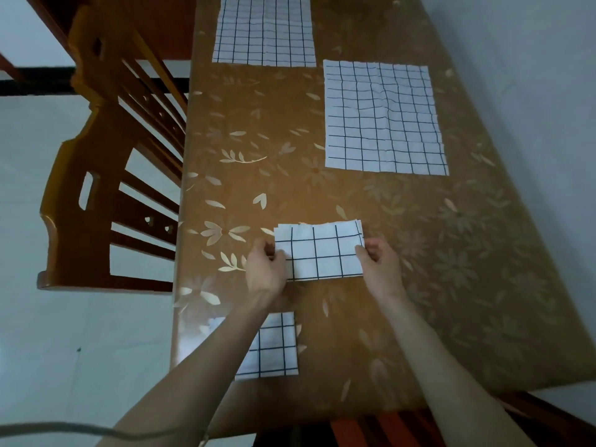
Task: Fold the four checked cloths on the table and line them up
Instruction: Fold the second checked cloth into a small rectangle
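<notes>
In the lower middle of the frame, the left hand and the right hand pinch the two short ends of a folded white cloth with dark checks on the brown flowered worktop. A second folded checked cloth lies below it, partly under the left forearm. Two unfolded checked cloths lie flat, one at the upper right and one at the top middle. A brown wooden chair stands at the left.

Four white cloths carry a dark navy grid; the surface is glossy amber with pale leaf-and-flower print; at nine o'clock, an orange-brown wooden chair.
</notes>
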A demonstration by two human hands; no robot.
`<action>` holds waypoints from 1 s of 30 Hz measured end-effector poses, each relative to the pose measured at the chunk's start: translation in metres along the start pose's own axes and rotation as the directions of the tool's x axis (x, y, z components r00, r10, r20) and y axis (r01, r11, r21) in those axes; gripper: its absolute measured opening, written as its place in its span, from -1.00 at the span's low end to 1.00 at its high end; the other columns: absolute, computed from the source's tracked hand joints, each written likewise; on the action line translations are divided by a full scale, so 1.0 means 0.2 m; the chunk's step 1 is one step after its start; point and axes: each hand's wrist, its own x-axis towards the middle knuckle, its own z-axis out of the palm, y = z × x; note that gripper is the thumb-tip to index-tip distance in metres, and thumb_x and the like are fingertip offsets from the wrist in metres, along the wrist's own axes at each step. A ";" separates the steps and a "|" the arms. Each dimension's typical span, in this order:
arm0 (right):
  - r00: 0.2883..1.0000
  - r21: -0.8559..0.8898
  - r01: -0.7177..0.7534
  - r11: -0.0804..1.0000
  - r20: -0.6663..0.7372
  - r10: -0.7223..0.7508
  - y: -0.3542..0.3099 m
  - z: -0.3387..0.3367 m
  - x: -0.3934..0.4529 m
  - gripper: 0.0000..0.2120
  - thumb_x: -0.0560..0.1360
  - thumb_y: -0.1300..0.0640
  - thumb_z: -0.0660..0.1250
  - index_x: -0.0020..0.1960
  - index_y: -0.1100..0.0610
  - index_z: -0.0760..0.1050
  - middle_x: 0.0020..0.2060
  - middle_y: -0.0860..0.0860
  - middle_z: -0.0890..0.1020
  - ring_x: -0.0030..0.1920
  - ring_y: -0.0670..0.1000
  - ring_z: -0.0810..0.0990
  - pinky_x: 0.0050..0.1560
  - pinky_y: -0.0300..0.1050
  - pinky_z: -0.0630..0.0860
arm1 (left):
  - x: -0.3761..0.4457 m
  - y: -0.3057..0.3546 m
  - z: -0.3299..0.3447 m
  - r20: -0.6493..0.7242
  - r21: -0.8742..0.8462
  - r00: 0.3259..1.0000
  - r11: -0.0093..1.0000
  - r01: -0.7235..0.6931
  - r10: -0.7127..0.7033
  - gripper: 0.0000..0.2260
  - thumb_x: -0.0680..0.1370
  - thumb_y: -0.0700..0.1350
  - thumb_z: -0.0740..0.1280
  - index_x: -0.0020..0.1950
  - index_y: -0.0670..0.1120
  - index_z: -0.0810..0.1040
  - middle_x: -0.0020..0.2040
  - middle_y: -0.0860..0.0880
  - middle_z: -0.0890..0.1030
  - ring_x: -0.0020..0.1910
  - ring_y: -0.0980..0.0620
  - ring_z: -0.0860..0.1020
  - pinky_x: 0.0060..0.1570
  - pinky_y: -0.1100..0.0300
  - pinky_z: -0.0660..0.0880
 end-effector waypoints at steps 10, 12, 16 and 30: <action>0.992 -0.099 -0.109 0.989 0.050 0.115 0.31 -0.41 -0.23 -0.91 0.62 0.14 0.34 0.09 0.10 0.59 -0.04 0.01 0.70 0.01 0.03 0.68 -0.01 -0.05 0.60 | -0.45 -0.21 0.23 0.149 0.018 0.988 0.999 0.041 -0.044 -0.80 0.56 -0.28 0.32 -0.15 0.00 0.45 -0.24 0.05 0.57 -0.20 -0.05 0.52 -0.13 0.15 0.40; 0.986 -0.121 -0.137 0.983 0.074 0.146 0.39 -0.44 -0.25 -0.90 0.63 0.15 0.32 0.11 0.10 0.59 -0.03 0.00 0.70 0.00 0.00 0.68 -0.04 -0.09 0.60 | -0.52 -0.26 0.27 0.162 0.050 0.985 0.997 0.052 -0.059 -0.82 0.57 -0.27 0.32 -0.13 0.00 0.45 -0.22 0.05 0.59 -0.18 -0.06 0.53 -0.13 0.15 0.40; 0.978 -0.182 -0.122 0.976 0.147 0.149 0.54 -0.48 -0.27 -0.88 0.63 0.13 0.32 0.13 0.10 0.59 0.00 -0.01 0.70 0.01 -0.02 0.68 0.06 -0.01 0.64 | -0.61 -0.31 0.33 0.113 0.134 0.989 0.988 0.080 -0.095 -0.93 0.59 -0.24 0.33 0.00 -0.08 0.50 -0.12 -0.04 0.63 -0.11 -0.09 0.56 -0.11 0.17 0.39; 0.997 -0.366 -0.059 0.929 0.016 0.069 0.62 -0.48 -0.33 -0.92 0.61 0.18 0.35 0.09 0.14 0.56 -0.08 -0.03 0.64 -0.05 0.03 0.65 -0.15 -0.17 0.53 | -0.74 -0.33 0.39 -0.054 0.282 0.995 0.954 0.101 -0.089 -0.88 0.54 -0.20 0.43 0.06 -0.09 0.69 -0.10 -0.02 0.71 -0.14 -0.01 0.63 -0.15 0.19 0.50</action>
